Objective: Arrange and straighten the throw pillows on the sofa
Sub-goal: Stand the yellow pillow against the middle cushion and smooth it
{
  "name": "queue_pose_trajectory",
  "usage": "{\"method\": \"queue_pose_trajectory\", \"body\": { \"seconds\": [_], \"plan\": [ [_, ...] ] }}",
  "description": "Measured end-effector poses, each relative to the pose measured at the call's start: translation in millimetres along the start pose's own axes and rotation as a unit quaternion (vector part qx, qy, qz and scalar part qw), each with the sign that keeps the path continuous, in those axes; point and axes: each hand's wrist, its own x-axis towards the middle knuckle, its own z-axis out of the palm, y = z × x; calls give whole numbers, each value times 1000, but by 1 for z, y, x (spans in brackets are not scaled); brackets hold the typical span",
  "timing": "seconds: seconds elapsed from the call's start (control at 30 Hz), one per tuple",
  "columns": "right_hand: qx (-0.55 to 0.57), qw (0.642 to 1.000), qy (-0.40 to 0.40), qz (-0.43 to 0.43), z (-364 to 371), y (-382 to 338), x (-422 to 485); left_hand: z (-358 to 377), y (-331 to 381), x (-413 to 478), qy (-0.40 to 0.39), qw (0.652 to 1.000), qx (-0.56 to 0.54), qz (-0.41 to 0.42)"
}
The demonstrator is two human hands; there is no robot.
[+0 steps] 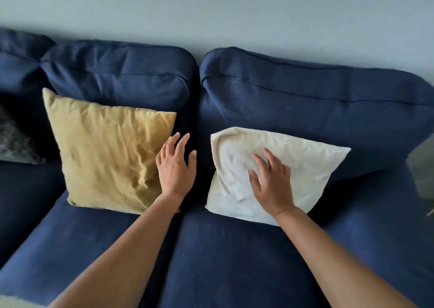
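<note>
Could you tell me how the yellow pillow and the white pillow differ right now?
The yellow pillow stands fairly square and plump; the white pillow sits skewed and looks flatter. The right hand lies open on the white pillow, while the left hand is spread at the yellow pillow's right edge. Both lean against the sofa backrest, creased.

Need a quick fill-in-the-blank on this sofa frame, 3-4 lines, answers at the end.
1. The right hand lies flat on the ____ pillow.
2. The left hand is open at the right edge of the ____ pillow.
3. Both pillows lean against the sofa's ____ cushions.
4. A dark patterned pillow shows at the far ____ edge of the view.

Answers: white; yellow; back; left
</note>
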Motion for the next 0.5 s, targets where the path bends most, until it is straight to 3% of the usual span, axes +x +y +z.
{"method": "queue_pose_trajectory", "body": {
  "seconds": [0.23,0.33,0.4,0.5],
  "plan": [
    [83,996,-44,-9,30,-132,57,-92,-108,56,36,992,-23,-121],
    [168,981,-64,68,59,-185,80,-124,-174,82,49,975,-93,-197],
    [270,940,-74,197,80,-219,97,-145,-223,103,58,952,-136,-269],
    [403,839,-20,364,108,-253,122,-171,-290,136,37,916,-199,-347]
  ]
}}
